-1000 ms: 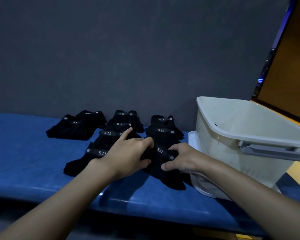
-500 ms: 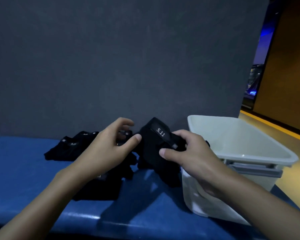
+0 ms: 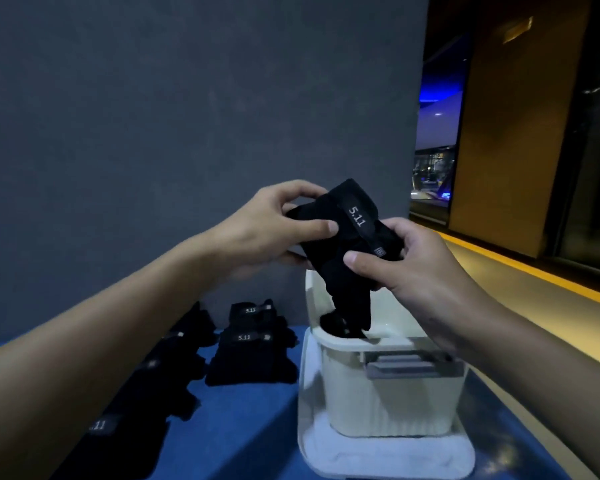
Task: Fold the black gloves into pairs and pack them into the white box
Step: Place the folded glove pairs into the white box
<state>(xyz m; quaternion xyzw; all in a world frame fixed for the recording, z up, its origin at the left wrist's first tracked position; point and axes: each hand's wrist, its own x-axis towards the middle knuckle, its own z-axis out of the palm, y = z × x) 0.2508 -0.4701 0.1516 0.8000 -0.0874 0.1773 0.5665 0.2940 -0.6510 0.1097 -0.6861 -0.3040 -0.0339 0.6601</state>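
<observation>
I hold a folded pair of black gloves (image 3: pixel 347 237), marked 5.11 on the wrist strap, in the air above the white box (image 3: pixel 388 403). My left hand (image 3: pixel 267 230) grips its left side and my right hand (image 3: pixel 406 258) grips its right side. The glove fingers hang down into the box's opening, where something dark (image 3: pixel 329 323) lies inside. More black gloves (image 3: pixel 250 344) lie in stacks on the blue surface (image 3: pixel 243 427) left of the box; others (image 3: pixel 142 403) run along under my left forearm.
The box stands on its white lid (image 3: pixel 388 459), with a grey handle (image 3: pixel 406 367) facing me. A dark grey wall (image 3: pixel 187 133) rises right behind the blue surface. To the right are an orange-edged floor and a wooden panel.
Both hands have lifted the glove pair off the blue surface and carried it up and right until it hangs over the box. My view has swung right with it.
</observation>
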